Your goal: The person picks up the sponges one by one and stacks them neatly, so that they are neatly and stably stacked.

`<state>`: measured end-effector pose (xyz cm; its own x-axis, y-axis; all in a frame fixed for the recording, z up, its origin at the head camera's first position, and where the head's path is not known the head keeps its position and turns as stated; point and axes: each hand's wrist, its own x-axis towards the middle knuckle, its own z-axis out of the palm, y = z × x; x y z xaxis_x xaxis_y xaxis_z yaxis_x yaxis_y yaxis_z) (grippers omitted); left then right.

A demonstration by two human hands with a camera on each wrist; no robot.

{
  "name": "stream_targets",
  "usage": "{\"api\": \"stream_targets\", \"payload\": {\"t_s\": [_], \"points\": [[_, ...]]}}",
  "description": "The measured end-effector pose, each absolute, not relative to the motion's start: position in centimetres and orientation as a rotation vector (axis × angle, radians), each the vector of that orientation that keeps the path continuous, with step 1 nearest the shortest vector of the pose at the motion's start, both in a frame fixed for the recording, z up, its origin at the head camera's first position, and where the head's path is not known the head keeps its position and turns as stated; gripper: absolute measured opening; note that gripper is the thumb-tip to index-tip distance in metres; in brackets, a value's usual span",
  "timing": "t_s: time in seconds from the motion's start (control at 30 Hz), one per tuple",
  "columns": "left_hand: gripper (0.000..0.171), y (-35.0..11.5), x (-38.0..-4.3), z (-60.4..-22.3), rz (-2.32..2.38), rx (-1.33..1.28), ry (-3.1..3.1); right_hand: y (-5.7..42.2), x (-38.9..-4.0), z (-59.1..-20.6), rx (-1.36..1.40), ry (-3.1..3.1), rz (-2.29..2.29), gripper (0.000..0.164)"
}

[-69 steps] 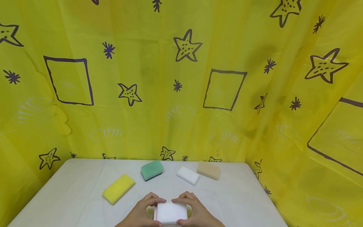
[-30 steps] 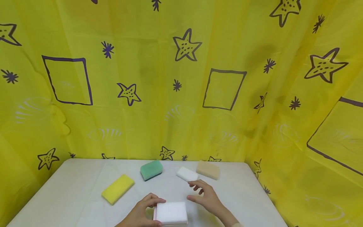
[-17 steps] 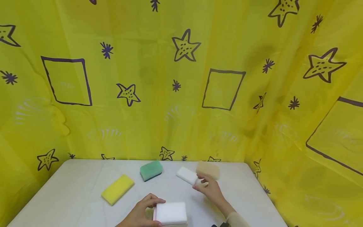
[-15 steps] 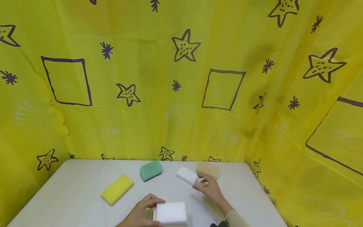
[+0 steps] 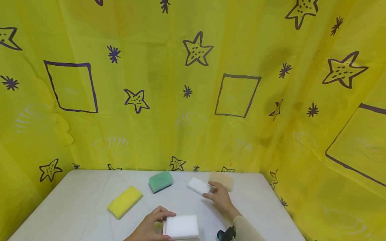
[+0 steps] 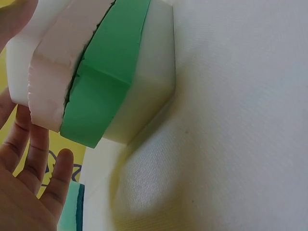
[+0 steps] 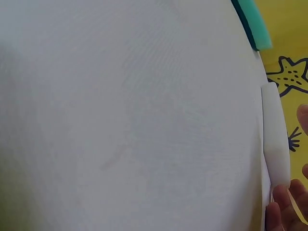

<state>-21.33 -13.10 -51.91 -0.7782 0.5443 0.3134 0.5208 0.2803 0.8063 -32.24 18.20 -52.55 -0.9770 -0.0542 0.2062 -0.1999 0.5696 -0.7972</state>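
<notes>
Low at the table's front, my left hand (image 5: pixel 150 225) holds a stack by its left side, thumb and fingers around the upper white sponge (image 5: pixel 182 226). Under it, in the left wrist view, come a pink sponge (image 6: pixel 53 77), a green sponge (image 6: pixel 103 79) and another white sponge (image 6: pixel 149 77) at the bottom. My right hand (image 5: pixel 221 197) is at the right end of a small white sponge (image 5: pixel 197 185) lying on the table. In the right wrist view its lower fingertips meet that sponge's end, while the thumb shows apart from it.
A beige sponge (image 5: pixel 221 180) lies just behind the right hand. A green sponge (image 5: pixel 161 181) with a dark underside is at the back middle, and a yellow sponge (image 5: pixel 125 202) sits left. The white-covered table (image 5: pixel 75 207) is bounded by a yellow patterned curtain (image 5: pixel 166 127).
My right hand has let go of the stack, moved away to the back right, then left over the small white sponge's end. The left hand keeps its hold.
</notes>
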Motion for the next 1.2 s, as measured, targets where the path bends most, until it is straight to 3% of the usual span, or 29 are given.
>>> {"api": "stream_targets", "payload": {"t_s": [1.2], "points": [[0.056, -13.1, -21.4, -52.0, 1.571, 1.078, 2.482, 17.2, -33.1, -53.6, 0.144, -2.651, 1.349, 0.060]]}}
